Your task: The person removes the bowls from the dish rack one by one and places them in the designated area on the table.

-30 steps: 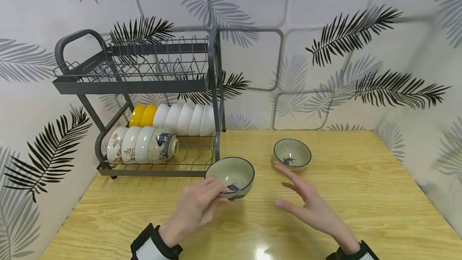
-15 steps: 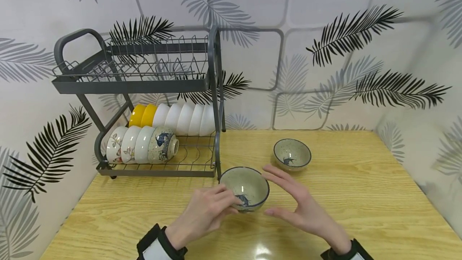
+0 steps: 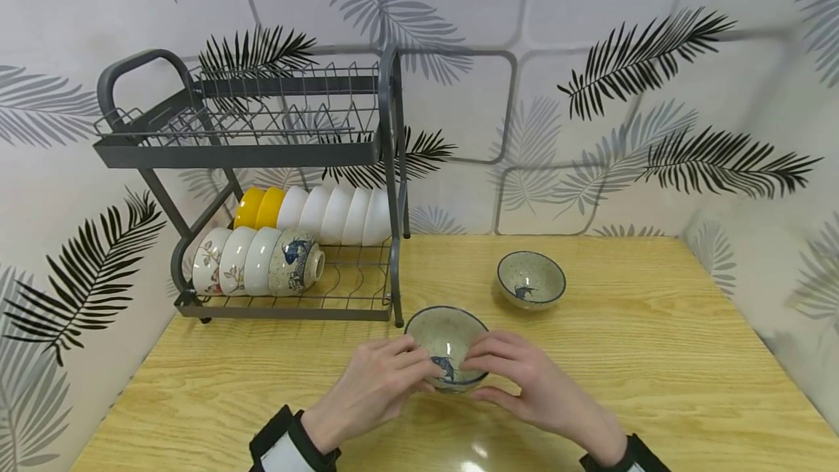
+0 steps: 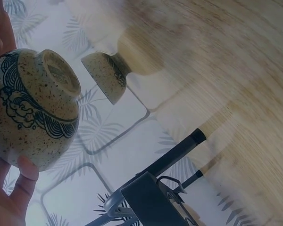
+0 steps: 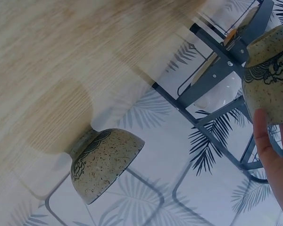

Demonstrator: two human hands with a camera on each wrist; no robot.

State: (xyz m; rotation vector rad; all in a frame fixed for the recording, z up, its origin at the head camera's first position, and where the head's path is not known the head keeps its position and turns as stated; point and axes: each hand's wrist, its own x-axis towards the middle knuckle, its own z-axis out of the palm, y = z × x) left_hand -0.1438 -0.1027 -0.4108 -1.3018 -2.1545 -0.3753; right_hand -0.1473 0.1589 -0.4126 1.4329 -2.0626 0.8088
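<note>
Holding the speckled bowl [image 3: 448, 347] from both sides, the left hand [image 3: 376, 392] and the right hand [image 3: 524, 384] have their fingers curled around its wall, with fingertips over the rim on each side. In the left wrist view the foot ring of this bowl [image 4: 35, 101] shows free, so I judge it is lifted off the bench [image 3: 655, 355] or at least tipped, just in front of the right end of the dish rack [image 3: 262, 188].

To do this step well, the grip should stay even on both sides, so that the bowl does not roll toward one palm. The glaze looks smooth, so I think the fingers should press on the wall and under the curve, not only pinch the rim. It is better to keep the bowl low and level and to keep it clear of the rack's front post [image 3: 395, 268], which stands very near.

A second speckled bowl [image 3: 531, 280] sits upright on the bench behind and to the right, well apart from the hands. In the lower shelf of the rack, a front row of patterned bowls [image 3: 258, 262] and a back row of yellow and white bowls [image 3: 314, 213] lie on their sides, nested together. The upper shelf [image 3: 242, 122] holds nothing that I can see.
</note>
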